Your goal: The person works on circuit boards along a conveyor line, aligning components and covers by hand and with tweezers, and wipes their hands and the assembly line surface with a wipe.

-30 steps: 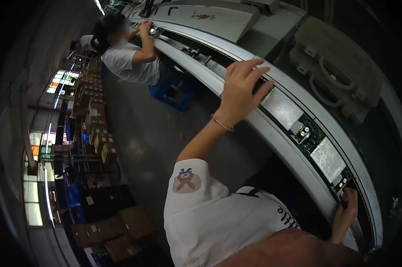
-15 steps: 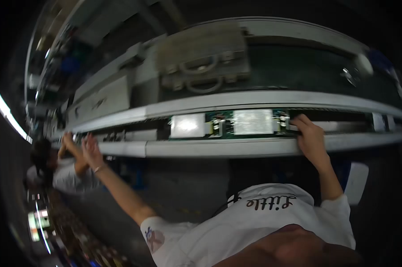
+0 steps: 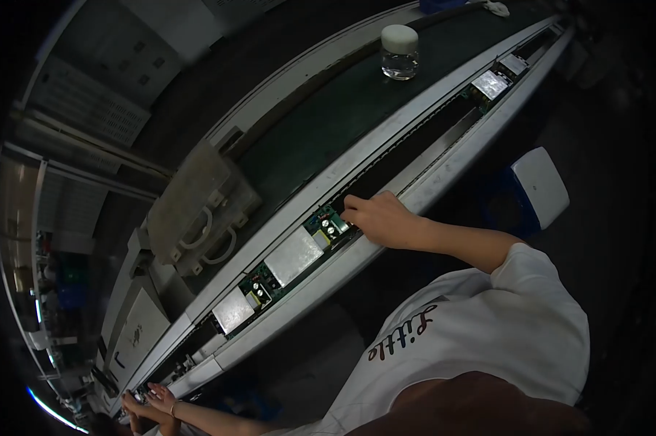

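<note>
My right hand (image 3: pixel 383 219) reaches over the rail track, its fingers curled around the near end of a circuit board (image 3: pixel 328 224) with a large silver metal cover. Just beyond it along the track lies a second circuit board (image 3: pixel 234 311) of the same kind, end to end with the first. Far down at the lower left, my left hand (image 3: pixel 161 399), with a bracelet at the wrist, is stretched out over the track with its fingers apart. It looks small and dim there, close beside another person's hand (image 3: pixel 132 404).
A clear jar with a white lid (image 3: pixel 400 52) stands on the green belt (image 3: pixel 320 131). Handled plastic cases (image 3: pixel 200 207) lie beside the track. More boards (image 3: pixel 490 85) sit farther up the track at right. A white-topped stool (image 3: pixel 540 187) is below the rail.
My view has turned, so the track now runs diagonally from lower left to upper right. My right hand stays at the board's end; my left hand appears lower in view, still beside the other person's hand.
</note>
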Motion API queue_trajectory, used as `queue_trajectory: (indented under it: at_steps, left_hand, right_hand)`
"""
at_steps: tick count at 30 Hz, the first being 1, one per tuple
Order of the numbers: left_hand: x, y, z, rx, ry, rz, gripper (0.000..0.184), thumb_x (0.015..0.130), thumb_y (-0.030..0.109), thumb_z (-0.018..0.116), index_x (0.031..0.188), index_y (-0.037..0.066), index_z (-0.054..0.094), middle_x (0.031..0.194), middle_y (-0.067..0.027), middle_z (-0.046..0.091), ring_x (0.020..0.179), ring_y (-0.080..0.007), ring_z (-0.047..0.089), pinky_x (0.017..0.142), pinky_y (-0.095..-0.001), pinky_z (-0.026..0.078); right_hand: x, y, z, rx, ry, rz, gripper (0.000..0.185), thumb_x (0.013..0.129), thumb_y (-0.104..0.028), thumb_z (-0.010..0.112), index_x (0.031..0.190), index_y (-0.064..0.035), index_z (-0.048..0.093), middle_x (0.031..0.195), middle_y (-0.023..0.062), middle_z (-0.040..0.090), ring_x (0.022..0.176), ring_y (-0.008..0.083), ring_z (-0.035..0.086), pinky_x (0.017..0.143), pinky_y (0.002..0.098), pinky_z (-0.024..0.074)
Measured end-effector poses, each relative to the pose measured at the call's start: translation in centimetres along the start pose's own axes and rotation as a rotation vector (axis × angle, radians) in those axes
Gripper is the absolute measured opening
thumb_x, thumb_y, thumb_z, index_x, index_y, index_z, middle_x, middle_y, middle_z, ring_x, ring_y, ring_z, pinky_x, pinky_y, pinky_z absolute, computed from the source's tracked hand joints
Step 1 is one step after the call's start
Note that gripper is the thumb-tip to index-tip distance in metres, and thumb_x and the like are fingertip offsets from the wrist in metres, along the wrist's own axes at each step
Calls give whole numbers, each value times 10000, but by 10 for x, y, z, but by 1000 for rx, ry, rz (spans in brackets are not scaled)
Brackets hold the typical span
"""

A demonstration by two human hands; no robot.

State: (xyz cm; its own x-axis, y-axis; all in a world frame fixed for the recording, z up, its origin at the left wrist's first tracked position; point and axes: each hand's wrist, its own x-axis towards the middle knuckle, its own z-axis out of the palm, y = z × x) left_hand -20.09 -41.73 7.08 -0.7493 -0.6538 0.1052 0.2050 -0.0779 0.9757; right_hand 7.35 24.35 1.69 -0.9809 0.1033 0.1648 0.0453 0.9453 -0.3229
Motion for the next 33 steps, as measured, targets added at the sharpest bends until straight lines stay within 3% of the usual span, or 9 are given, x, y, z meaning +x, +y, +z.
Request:
queue_trajectory:
  at_steps: [9,11,14,18,21,22,23,25,33]
  left_hand:
    - [-5,4,15,46,20,29,215,883,206,528,985,25,580,880,-115,637,796,-234,621,715,-352,526]
    - [-7,10,16,58,14,33,209,884,203,522,972,24,582,868,-114,637,787,-238,621,714,-358,528]
    - [-18,15,14,45,-30,14,202,885,199,511,953,24,585,851,-112,636,774,-244,622,713,-366,532]
    - [-40,-18,9,-223,-131,-154,170,873,202,538,899,41,585,808,-106,634,743,-243,623,686,-354,535]
    - [-32,-39,4,-440,-311,-243,118,851,189,594,862,72,581,755,-85,631,621,-186,609,533,-265,518]
    - [-31,-38,5,-439,-297,-357,124,858,181,595,884,61,584,747,-84,634,628,-184,614,548,-269,525]
    - [-43,-31,15,-361,-47,-299,183,858,140,600,976,2,576,885,-159,635,811,-253,643,679,-337,563]
    - [-81,-6,33,-280,109,-244,237,876,145,586,1048,-15,561,1029,-176,594,877,-253,617,719,-300,539]
    - [-46,5,17,-271,238,-198,270,881,144,569,1090,-6,488,1016,-168,612,829,-244,639,641,-284,534]
  right_hand:
    - [4,-2,4,-4,-45,-64,206,713,-13,581,918,-19,607,930,92,550,624,267,618,549,377,471]
    - [6,-2,10,28,21,-138,74,686,-23,609,758,-5,599,913,152,565,594,272,627,519,381,484]
    - [5,0,13,27,68,-171,76,688,-38,609,759,-22,587,930,142,561,603,271,624,517,393,481]
    - [-2,12,12,112,7,-126,202,678,31,556,871,-23,573,951,124,539,632,311,598,560,413,481]
    - [4,8,4,130,44,-115,375,659,105,495,997,-15,604,1005,105,576,848,331,605,677,414,476]
    - [4,12,5,89,56,-159,373,674,114,486,1005,-16,602,1025,102,578,867,329,605,693,409,478]
    - [6,16,4,40,85,-169,372,690,123,478,1012,-16,600,1045,100,579,885,328,606,708,403,480]
    - [9,21,2,49,57,-216,362,706,123,477,1019,-12,598,1055,102,579,894,326,606,722,398,481]
    - [12,23,1,3,17,-177,328,749,110,474,1029,-13,595,1038,94,584,908,309,606,742,384,481]
